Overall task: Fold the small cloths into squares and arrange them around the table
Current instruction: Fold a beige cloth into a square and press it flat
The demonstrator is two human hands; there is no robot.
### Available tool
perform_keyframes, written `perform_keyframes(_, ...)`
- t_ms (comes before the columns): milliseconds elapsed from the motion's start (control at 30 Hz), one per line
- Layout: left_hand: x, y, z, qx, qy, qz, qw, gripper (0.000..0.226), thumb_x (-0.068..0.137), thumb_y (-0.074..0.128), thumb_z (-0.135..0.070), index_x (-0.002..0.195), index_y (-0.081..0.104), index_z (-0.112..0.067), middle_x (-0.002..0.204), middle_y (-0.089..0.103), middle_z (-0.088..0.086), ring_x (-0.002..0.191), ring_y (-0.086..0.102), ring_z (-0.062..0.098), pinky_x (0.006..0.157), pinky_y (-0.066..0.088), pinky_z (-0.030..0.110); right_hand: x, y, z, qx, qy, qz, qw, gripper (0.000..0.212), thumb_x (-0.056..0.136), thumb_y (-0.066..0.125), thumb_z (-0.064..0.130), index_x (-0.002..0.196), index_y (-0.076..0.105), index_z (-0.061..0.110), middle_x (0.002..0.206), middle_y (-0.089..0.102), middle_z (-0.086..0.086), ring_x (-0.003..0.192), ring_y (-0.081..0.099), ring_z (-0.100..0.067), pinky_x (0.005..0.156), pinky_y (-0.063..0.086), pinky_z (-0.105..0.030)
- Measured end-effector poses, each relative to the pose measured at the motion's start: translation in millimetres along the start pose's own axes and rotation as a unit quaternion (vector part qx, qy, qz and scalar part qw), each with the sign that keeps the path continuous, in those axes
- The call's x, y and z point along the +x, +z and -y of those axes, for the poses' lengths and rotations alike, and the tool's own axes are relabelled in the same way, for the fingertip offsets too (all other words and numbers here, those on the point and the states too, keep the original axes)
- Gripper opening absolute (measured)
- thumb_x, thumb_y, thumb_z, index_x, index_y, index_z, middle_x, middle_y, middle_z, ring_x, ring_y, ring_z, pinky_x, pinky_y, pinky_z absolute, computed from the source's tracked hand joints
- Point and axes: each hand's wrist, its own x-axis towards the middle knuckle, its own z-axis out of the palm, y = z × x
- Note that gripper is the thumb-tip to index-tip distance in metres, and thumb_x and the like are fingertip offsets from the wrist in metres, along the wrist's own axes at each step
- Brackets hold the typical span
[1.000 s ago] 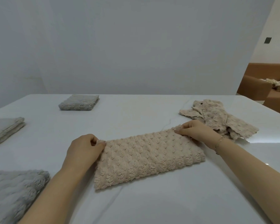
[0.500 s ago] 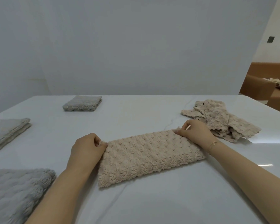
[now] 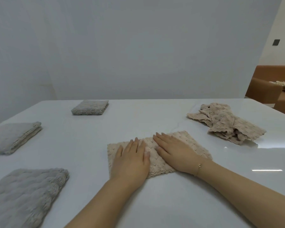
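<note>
A beige knobbly cloth [image 3: 190, 142] lies folded into a rough square in the middle of the white table [image 3: 155, 203]. My left hand [image 3: 132, 159] lies flat on its left half with fingers straight. My right hand [image 3: 175, 153] presses flat on its right half, fingers pointing up and left. Both hands cover most of the cloth. Three grey folded cloths sit along the left: one at the far side [image 3: 90, 107], one at the left edge [image 3: 13, 137], one at the near left corner [image 3: 25, 195].
A loose pile of unfolded beige cloths [image 3: 225, 123] lies at the right of the table. Beyond the table's right corner stands a brown sofa [image 3: 270, 89] with more cloths on it. A grey wall rises behind the table.
The long beige strip, pinched at both ends before, is now folded in half into a square. Both hands have let go of the ends and lie flat on top of it.
</note>
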Motion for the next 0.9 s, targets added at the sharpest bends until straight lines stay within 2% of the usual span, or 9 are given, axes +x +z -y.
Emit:
perform_keyframes(67,-2.6,2.7,2.9,0.001,-0.008,0.001,1.0,0.052,0.102,0.012,-0.04,0.152,0.007,-0.027,0.161,0.001,-0.004,0.147,-0.002,0.009,0.119,-0.003,0.036,-0.7,1.1,-7.4,-0.002,0.01,-0.002,1.0,0.056,0.101,0.018,0.045,0.152,0.009,0.023,0.16,0.005,0.005,0.146,0.0,-0.008,0.119,-0.002,-0.028)
perform_keyframes(267,-7.3,0.2,15.1,0.005,-0.026,0.004,1.0,0.053,0.101,0.009,-0.041,0.152,0.002,-0.028,0.16,-0.003,-0.005,0.147,-0.007,0.011,0.119,-0.005,0.04,-10.8,-8.0,-39.7,-0.029,0.035,0.008,0.999,0.068,0.095,0.015,0.058,0.152,0.009,0.022,0.16,0.006,0.005,0.146,0.002,-0.007,0.118,-0.003,-0.025)
perform_keyframes(367,-9.6,-2.1,24.2,0.001,-0.039,0.013,0.999,0.053,0.101,0.009,-0.041,0.152,0.001,-0.029,0.16,-0.003,-0.005,0.146,-0.008,0.01,0.119,-0.005,0.041,-18.9,-15.5,-58.8,-0.009,0.069,0.025,0.997,0.066,0.097,0.018,0.054,0.152,0.008,0.02,0.16,0.004,0.004,0.146,0.0,-0.007,0.112,-0.006,-0.019)
perform_keyframes(633,-17.3,-8.3,35.3,-0.016,-0.07,0.024,0.997,0.052,0.101,0.009,-0.04,0.152,0.003,-0.029,0.161,-0.001,-0.003,0.147,-0.006,0.012,0.119,-0.002,0.042,-25.4,-14.2,-71.7,0.005,0.104,0.008,0.995,0.062,0.099,0.018,0.051,0.152,0.008,0.02,0.16,0.005,0.003,0.146,0.003,-0.009,0.118,0.001,-0.031)
perform_keyframes(800,-16.6,-17.5,30.7,0.038,-0.074,-0.006,0.997,0.05,0.102,0.012,-0.037,0.151,0.017,-0.026,0.16,0.012,-0.001,0.147,0.005,0.014,0.118,0.001,0.045,-31.2,-16.9,-73.1,0.085,0.099,-0.033,0.991,0.057,0.1,0.03,0.046,0.15,0.021,0.02,0.158,0.018,0.003,0.146,0.012,-0.011,0.118,0.005,-0.03)
perform_keyframes(900,-17.7,-23.9,11.1,0.036,-0.016,-0.116,0.992,0.042,0.102,0.025,-0.03,0.141,0.037,-0.023,0.152,0.032,-0.002,0.142,0.025,0.014,0.116,0.011,0.037,-34.7,-20.3,-78.8,0.215,0.102,-0.083,0.968,0.047,0.098,0.044,0.038,0.141,0.041,0.021,0.147,0.04,0.005,0.136,0.033,-0.009,0.11,0.02,-0.023)
